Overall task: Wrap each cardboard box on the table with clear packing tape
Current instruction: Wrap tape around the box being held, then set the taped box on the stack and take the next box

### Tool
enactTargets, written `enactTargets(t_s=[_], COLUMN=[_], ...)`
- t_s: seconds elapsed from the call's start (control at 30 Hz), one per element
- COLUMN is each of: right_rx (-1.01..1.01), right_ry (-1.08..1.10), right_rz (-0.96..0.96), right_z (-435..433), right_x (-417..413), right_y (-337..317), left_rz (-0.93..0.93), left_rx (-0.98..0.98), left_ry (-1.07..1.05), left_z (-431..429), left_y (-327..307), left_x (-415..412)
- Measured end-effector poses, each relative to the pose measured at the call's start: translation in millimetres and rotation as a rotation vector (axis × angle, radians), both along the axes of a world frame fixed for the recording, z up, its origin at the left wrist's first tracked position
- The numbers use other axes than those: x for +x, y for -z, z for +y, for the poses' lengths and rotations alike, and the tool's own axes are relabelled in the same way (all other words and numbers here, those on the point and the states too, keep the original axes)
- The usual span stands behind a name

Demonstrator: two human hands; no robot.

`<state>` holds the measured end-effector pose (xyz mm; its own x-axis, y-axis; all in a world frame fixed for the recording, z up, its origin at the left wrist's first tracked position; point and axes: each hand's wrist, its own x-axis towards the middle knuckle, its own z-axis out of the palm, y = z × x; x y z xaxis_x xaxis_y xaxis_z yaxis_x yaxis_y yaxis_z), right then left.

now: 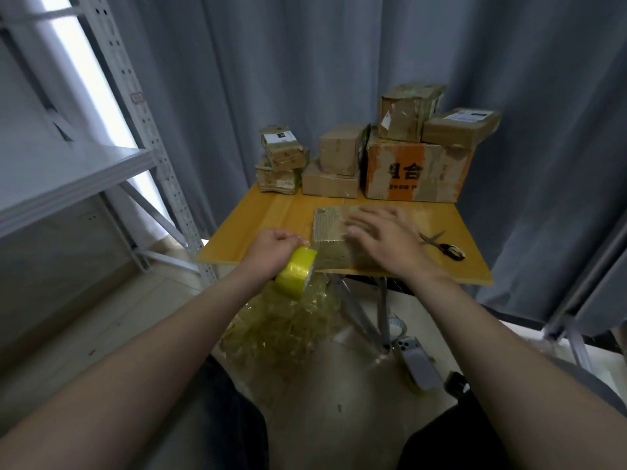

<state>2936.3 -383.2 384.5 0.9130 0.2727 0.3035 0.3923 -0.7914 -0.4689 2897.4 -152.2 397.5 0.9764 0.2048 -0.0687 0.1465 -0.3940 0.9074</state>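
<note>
A flat cardboard box [330, 228], covered in shiny tape, lies at the front of the wooden table [268, 215]. My right hand [383, 232] lies flat on its top with the fingers spread and blurred. My left hand [274, 247] grips a yellowish roll of packing tape [295, 274] just off the box's left front corner, at the table edge. A strip of tape runs from the roll onto the box.
Several cardboard boxes [415, 171] are stacked along the table's back edge. Scissors [441, 244] lie to the right of the flat box. A heap of crumpled tape [281, 330] and a phone [419, 362] lie on the floor below. A metal shelf [71, 178] stands left.
</note>
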Motion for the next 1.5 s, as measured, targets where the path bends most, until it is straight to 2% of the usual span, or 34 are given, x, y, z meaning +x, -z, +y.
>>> enactTargets(t_s=[0.1, 0.17, 0.33, 0.5, 0.57, 0.63, 0.73, 0.87, 1.0, 1.07, 1.17, 1.27, 1.5], right_rx=[-0.328, -0.432, -0.404, -0.251, -0.22, -0.182, -0.153, -0.048, -0.067, -0.04, -0.116, -0.075, 0.098], right_ry=[-0.078, -0.053, -0.117, -0.384, -0.406, -0.346, -0.228, -0.277, -0.243, -0.131, 0.032, 0.137, 0.191], right_rz=[-0.026, -0.098, -0.171, 0.048, 0.12, 0.145, 0.054, -0.015, 0.017, 0.048, 0.152, 0.26, 0.151], right_z=[30.1, 36.6, 26.2, 14.4, 17.5, 30.1, 51.8, 49.9, 24.0, 16.3, 22.2, 35.4, 58.3], right_x=[11.4, 16.5, 26.8, 35.8, 31.1, 23.1, 14.2, 6.6, -5.6, -7.9, -7.2, -3.8, 46.8], right_y=[6.5, 12.0, 21.8, 11.9, 6.3, 3.4, 7.0, 11.3, 1.1, -4.3, -9.8, -7.9, 0.8], left_rz=[0.0, -0.017, -0.109, -0.074, -0.064, -0.064, -0.078, -0.099, -0.104, -0.112, -0.103, -0.135, -0.172], left_rx=[-0.054, -0.088, -0.115, -0.153, -0.129, -0.109, -0.09, -0.125, -0.168, -0.224, -0.27, -0.157, -0.075], left_ry=[-0.098, -0.149, -0.281, -0.315, -0.317, -0.322, -0.295, -0.228, -0.202, -0.206, -0.188, -0.192, -0.23], left_z=[11.4, 17.3, 23.6, 22.7, 22.9, 23.5, 22.0, 25.8, 31.2, 35.2, 36.8, 37.5, 57.0], left_y=[0.6, 4.7, 16.7, 17.0, 16.8, 15.6, 12.1, 7.7, 1.9, -4.2, -13.7, -21.4, -42.2], left_x=[11.2, 18.9, 36.9, 47.3, 48.7, 47.8, 43.1, 35.3, 20.3, 14.4, 9.9, 17.1, 88.1])
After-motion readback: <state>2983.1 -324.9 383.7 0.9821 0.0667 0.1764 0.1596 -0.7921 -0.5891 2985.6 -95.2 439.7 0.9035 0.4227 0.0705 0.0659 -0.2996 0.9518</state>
